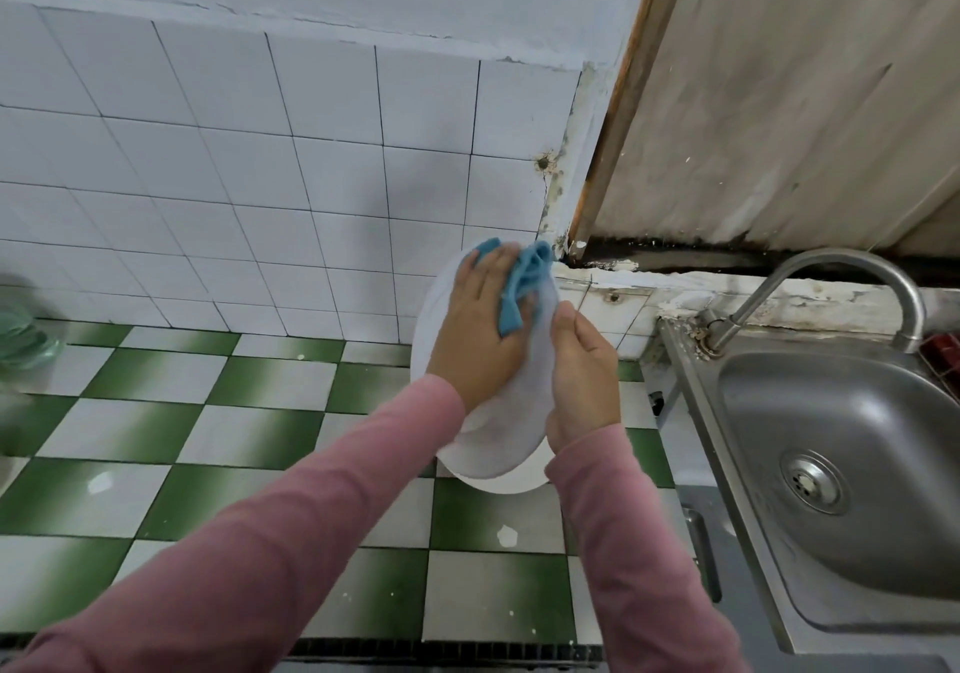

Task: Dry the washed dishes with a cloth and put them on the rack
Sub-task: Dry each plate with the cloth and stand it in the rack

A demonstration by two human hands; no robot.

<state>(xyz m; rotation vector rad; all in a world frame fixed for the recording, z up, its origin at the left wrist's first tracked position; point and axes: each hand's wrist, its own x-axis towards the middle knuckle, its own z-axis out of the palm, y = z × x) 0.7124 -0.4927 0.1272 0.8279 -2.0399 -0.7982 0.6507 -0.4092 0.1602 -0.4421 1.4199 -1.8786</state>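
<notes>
A white plate [493, 459] is tilting on edge in mid-air; a bunched blue cloth [525, 277] is pressing against its upper face.

- Stainless steel sink [852, 402], right side; round drain strainer [810, 483] in the basin floor.
- Gooseneck faucet [857, 257], metal, mounted at the sink's back left corner, spout arching over the basin.
- Floor tiles [260, 428], green-and-white check, flecked with pale spots.
- Wall tiles [249, 168], white, dark grout; one drilled hole [544, 163] near the corner.
- Wooden panel [753, 101], stained, behind the sink.
- Green item [21, 334], left edge, blurred.
</notes>
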